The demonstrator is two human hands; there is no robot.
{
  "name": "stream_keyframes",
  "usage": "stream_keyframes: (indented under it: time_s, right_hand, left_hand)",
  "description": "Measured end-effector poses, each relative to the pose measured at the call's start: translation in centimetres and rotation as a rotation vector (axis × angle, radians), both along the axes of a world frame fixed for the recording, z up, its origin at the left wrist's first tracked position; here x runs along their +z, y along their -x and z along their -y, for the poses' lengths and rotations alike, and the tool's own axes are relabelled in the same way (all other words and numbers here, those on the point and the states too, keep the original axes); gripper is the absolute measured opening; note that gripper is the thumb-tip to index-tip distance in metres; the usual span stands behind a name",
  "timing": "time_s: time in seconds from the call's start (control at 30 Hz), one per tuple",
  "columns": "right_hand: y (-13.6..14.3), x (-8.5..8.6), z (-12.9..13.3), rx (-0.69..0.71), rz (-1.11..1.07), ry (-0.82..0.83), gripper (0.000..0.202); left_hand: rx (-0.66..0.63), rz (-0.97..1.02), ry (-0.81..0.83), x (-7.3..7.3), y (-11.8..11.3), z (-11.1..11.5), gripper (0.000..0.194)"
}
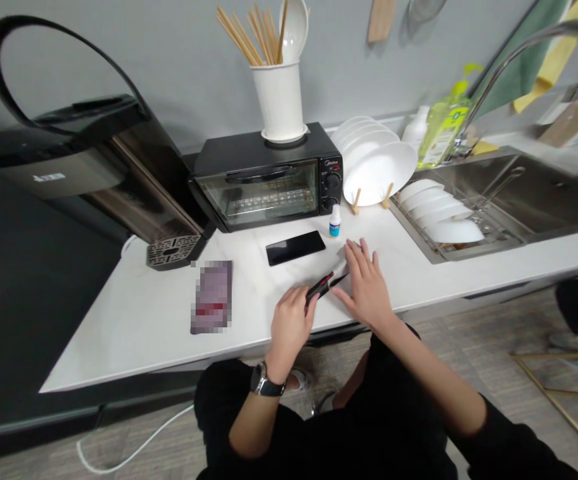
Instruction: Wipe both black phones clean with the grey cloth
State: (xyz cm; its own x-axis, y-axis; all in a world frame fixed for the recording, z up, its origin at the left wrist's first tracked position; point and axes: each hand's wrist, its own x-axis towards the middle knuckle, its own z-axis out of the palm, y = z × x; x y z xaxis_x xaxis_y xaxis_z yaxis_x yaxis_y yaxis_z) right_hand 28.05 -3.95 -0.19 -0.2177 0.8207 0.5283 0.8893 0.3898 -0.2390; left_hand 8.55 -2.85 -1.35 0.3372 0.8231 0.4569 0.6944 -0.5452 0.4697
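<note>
- Nearest you, your left hand [291, 320] is closed around the red-and-black handle of a small cutter [321, 285], whose tip points away from you and to the right, toward your other hand.
- Just beyond that tip, your right hand [366, 283] lies flat with fingers spread, pressing a pale, thin piece [343, 253] against the white counter [133, 320]; it grips nothing, and what the piece is cannot be told.
- Keep the right fingertips clear of the blade's line, press evenly, and draw the cutter in short, light strokes so the piece does not slide.
- A little past the grip, to its left, a black phone [295, 247] lies flat; straight beyond, a small glue bottle [335, 221] stands upright.
- Farther left of the grip lies a blurred flat object [212, 296].
- Behind these sits a black toaster oven [267, 177] with a white utensil holder [279, 100] on top, and white plates [379, 167] stand in a rack to its right.
</note>
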Motion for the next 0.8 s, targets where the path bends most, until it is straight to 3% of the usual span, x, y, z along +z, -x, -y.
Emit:
stream_keyframes:
  time_s: [0.1, 0.13, 0.23, 0.27, 0.37, 0.4, 0.5, 0.53, 0.63, 0.67, 0.8]
  right_hand:
    - [0.11, 0.15, 0.28, 0.252, 0.105, 0.027, 0.089]
    - [0.06, 0.20, 0.29, 0.266, 0.112, 0.024, 0.087]
    - [-0.18, 0.34, 0.19, 0.024, -0.008, -0.012, 0.086]
    - [-0.17, 0.36, 0.21, 0.013, -0.019, -0.012, 0.087]
    - [0.11, 0.35, 0.42, 0.266, 0.099, 0.035, 0.090]
    - [0.18, 0.33, 0.45, 0.291, 0.113, 0.037, 0.090]
    - [0.18, 0.23, 0.36, 0.046, -0.004, -0.002, 0.087]
    - [0.16, 0.19, 0.32, 0.023, -0.021, -0.007, 0.087]
    - [0.08, 0.11, 0.24, 0.247, 0.069, 0.017, 0.086]
    - [0.03, 0.10, 0.19, 0.263, 0.074, 0.014, 0.085]
    - [0.27, 0.10, 0.01, -0.034, -0.071, -0.027, 0.084]
  left_hand:
    - [-0.017, -0.001, -0.020, 0.00, -0.04, 0.00, 0.016]
    - [-0.019, 0.000, -0.021, 0.03, -0.04, 0.02, 0.016]
    - [-0.026, 0.005, 0.015, 0.12, 0.00, 0.12, 0.014]
    - [-0.023, 0.013, 0.014, 0.14, 0.04, 0.16, 0.014]
    - [-0.031, 0.035, -0.016, 0.08, 0.23, 0.22, 0.016]
    - [-0.034, 0.036, -0.018, 0.04, 0.28, 0.23, 0.018]
    - [-0.033, 0.015, 0.013, -0.08, 0.33, 0.18, 0.015]
    - [-0.029, 0.013, 0.013, -0.11, 0.32, 0.15, 0.015]
    - [-0.024, 0.008, -0.025, -0.10, 0.25, 0.07, 0.019]
    - [-0.019, 0.002, -0.030, -0.06, 0.22, 0.05, 0.019]
    - [-0.021, 0.002, 0.012, 0.01, 0.16, -0.06, 0.014]
